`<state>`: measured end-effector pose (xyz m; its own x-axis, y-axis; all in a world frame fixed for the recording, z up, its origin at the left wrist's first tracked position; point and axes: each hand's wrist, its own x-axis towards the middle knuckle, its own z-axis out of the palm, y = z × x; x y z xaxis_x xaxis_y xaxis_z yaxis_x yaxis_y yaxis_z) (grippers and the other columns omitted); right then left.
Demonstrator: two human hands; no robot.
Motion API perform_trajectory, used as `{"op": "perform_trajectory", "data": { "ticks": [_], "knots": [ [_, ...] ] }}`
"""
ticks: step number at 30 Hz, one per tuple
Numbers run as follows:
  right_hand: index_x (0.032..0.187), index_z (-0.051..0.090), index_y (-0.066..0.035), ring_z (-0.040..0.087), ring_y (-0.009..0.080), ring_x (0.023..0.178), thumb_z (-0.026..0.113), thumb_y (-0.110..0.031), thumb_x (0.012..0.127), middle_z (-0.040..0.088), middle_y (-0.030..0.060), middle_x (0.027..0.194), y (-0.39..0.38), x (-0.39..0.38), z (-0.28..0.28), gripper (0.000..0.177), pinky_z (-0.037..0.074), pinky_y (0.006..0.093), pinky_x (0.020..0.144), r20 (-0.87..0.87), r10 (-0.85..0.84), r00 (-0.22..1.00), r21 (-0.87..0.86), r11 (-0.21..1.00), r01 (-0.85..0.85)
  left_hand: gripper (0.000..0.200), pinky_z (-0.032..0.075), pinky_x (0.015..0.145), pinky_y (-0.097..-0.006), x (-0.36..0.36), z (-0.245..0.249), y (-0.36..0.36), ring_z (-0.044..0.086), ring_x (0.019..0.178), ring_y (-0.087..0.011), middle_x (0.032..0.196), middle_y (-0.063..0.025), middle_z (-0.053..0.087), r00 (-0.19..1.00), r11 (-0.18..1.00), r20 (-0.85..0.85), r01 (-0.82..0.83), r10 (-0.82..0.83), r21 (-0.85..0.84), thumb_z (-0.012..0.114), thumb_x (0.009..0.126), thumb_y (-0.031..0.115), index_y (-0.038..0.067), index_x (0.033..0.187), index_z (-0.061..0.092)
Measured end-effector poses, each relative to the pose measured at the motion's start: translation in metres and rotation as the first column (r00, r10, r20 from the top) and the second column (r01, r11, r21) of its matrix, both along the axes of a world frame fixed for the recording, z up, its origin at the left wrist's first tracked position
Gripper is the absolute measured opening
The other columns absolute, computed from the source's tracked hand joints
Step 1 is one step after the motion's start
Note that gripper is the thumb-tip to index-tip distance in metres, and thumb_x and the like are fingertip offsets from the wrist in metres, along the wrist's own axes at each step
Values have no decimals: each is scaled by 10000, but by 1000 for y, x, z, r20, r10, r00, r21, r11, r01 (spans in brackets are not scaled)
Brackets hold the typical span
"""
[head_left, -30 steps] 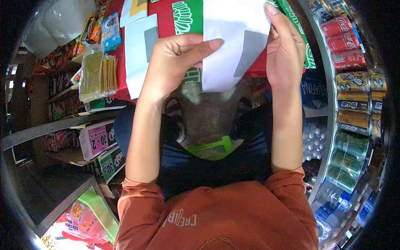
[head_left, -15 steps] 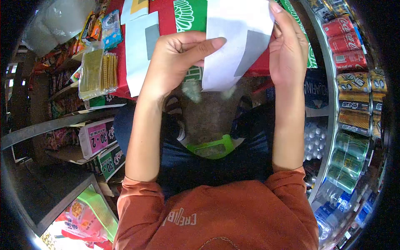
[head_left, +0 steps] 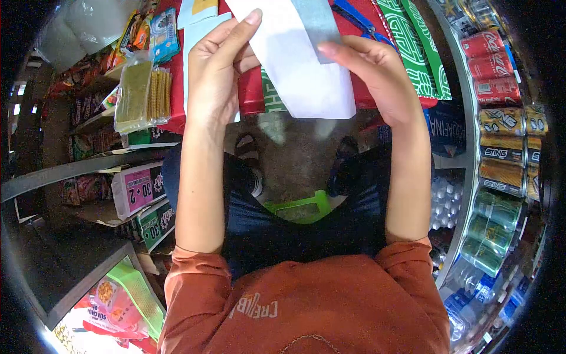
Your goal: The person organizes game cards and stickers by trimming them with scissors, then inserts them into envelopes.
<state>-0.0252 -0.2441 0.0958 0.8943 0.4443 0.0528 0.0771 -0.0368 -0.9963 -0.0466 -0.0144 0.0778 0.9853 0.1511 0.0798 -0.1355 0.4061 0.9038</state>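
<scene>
A white envelope [head_left: 300, 71] with a grey flap is held above the red desk [head_left: 250, 88], gripped by the left hand [head_left: 215, 65] and pinched by the right hand [head_left: 368, 68].

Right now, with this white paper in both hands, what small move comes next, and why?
Probably lower the white paper onto the red table and press it flat: left hand and right hand pinch it in mid-air, with the grey strip under the right thumb.

Left hand [head_left: 215, 68], right hand [head_left: 371, 74], gripping white envelope [head_left: 295, 71]
</scene>
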Motion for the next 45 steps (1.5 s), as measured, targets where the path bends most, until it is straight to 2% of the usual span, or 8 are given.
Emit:
{"op": "perform_trajectory", "data": {
  "ticks": [11, 23, 29, 32, 35, 38, 42, 45],
  "knots": [
    [1067, 784, -5, 650, 62, 902, 733, -239, 968, 751, 8, 975, 0, 2, -2, 259, 490, 229, 835, 97, -100, 990, 36, 995, 97, 295, 590, 730, -255, -1, 1, -2, 732, 798, -125, 951, -113, 767, 1000, 1000, -7, -2, 2, 13, 744, 969, 202, -39, 1137, 724],
    [1054, 784, -5, 648, 56, 885, 757, -259, 949, 750, 11, 962, -2, 2, -3, 276, 485, 222, 810, 65, -78, 995, -37, 996, 81, 302, 516, 718, -199, 7, -13, 11, 702, 882, -95, 1077, -36, 745, 1000, 1000, -8, -24, 24, 12, 714, 990, 248, 18, 1185, 714],
    [1075, 789, -2, 642, 58, 891, 738, -232, 960, 750, 15, 962, 0, 0, 0, 262, 487, 226, 810, 80, -107, 991, 42, 994, 104, 300, 526, 790, -219, 4, -6, 8, 693, 927, -78, 1124, -38, 739, 998, 998, -18, -68, 68, -5, 714, 993, 261, 29, 1183, 710],
    [1078, 792, -7, 640, 58, 888, 730, -217, 966, 748, 11, 961, -1, 1, -3, 246, 483, 224, 806, 109, -102, 989, 21, 995, 101, 275, 533, 844, -290, 4, -6, 9, 703, 960, -146, 1116, -44, 744, 996, 996, -53, -75, 72, -47, 746, 951, 233, 53, 1158, 729],
    [1065, 795, -9, 637, 56, 880, 731, -209, 965, 746, 6, 956, -1, 3, -4, 232, 480, 223, 796, 132, -102, 986, 23, 995, 99, 185, 520, 673, -252, -3, 8, 1, 674, 756, -96, 910, -24, 743, 999, 981, -10, 29, -31, -193, 697, 1002, 188, 11, 1042, 728],
    [1050, 795, -6, 633, 52, 872, 738, -204, 961, 744, 2, 950, -1, 1, -2, 225, 476, 220, 786, 143, -106, 984, 21, 994, 104, 195, 487, 638, -204, -2, 8, -1, 651, 733, -51, 909, -20, 743, 999, 986, -34, -5, 0, -167, 683, 1020, 212, 27, 1061, 727],
    [1043, 794, -1, 631, 52, 868, 756, -209, 951, 744, 4, 952, -1, 1, -2, 230, 475, 219, 775, 161, -100, 982, 38, 995, 95, 200, 459, 607, -195, -3, 34, -19, 620, 698, -40, 893, -5, 733, 967, 977, -226, -155, 120, -147, 682, 1019, 211, 22, 1067, 725],
    [1048, 793, -1, 638, 57, 867, 758, -203, 953, 749, 15, 958, -1, 0, 0, 227, 490, 227, 776, 157, -113, 981, -11, 993, 116, 195, 445, 599, -194, -2, 11, -4, 605, 685, -38, 880, 2, 725, 997, 988, -73, -45, 34, -151, 680, 1020, 212, 29, 1065, 727]
  ]
}}
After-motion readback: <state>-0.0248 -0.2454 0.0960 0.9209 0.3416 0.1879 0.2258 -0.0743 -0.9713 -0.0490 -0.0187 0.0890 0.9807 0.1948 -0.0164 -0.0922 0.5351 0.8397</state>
